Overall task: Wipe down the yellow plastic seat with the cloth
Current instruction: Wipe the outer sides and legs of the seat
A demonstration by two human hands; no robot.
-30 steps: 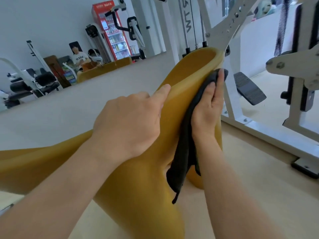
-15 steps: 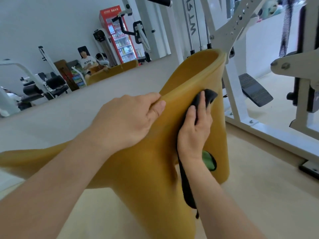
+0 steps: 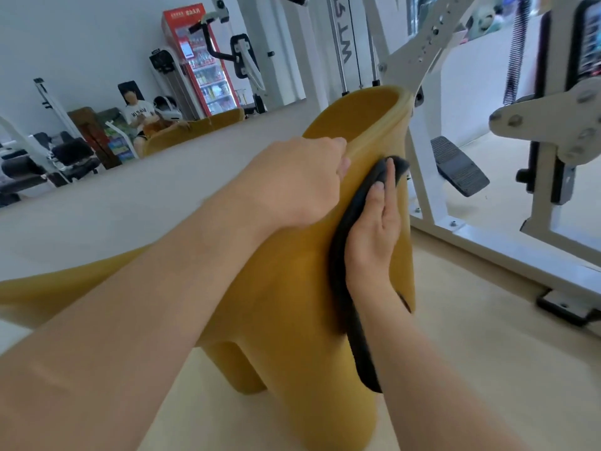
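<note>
Yellow seat [image 3: 292,288]: left hand [image 3: 292,180] grips it, fingers curled, steadying; right hand [image 3: 374,229], fingers flat, presses cloth [image 3: 344,288]; overlap strokes firmly.

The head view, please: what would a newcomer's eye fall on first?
The big yellow seat fills the centre. The left hand grips its upper rim while the right hand presses a black cloth flat against its right side. Behind, a white gym machine stands right and a red fridge far left.
</note>
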